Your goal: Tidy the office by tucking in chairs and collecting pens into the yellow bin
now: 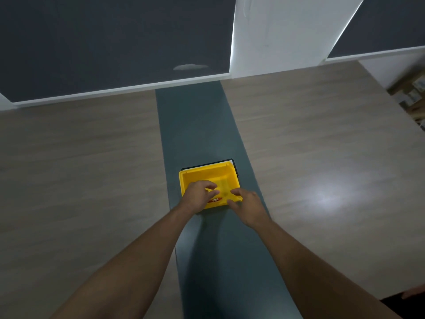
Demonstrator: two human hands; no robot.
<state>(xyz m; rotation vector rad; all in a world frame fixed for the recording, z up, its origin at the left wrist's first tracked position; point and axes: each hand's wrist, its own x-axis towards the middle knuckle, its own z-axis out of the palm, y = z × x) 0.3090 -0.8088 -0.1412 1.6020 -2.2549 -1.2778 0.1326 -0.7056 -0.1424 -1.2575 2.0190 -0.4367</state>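
A yellow bin (207, 174) sits on the dark green strip (195, 125) that runs down the middle of the wooden table (80, 157). My left hand (197, 196) rests over the bin's near left rim, fingers curled toward the inside. My right hand (248, 207) is at the bin's near right corner, with the thumb against the front wall and the fingers over the rim. Something pale and blurred lies inside the bin between my hands; I cannot tell what it is. A red label shows on the bin's front wall. No pen or chair is clearly visible.
A black edge (232, 161) shows behind the bin. Dark blinds (103, 42) and a white wall post (276, 31) stand beyond the table's far edge. Cardboard boxes (411, 88) are at the far right. A dark shape (404, 300) sits at the bottom right corner.
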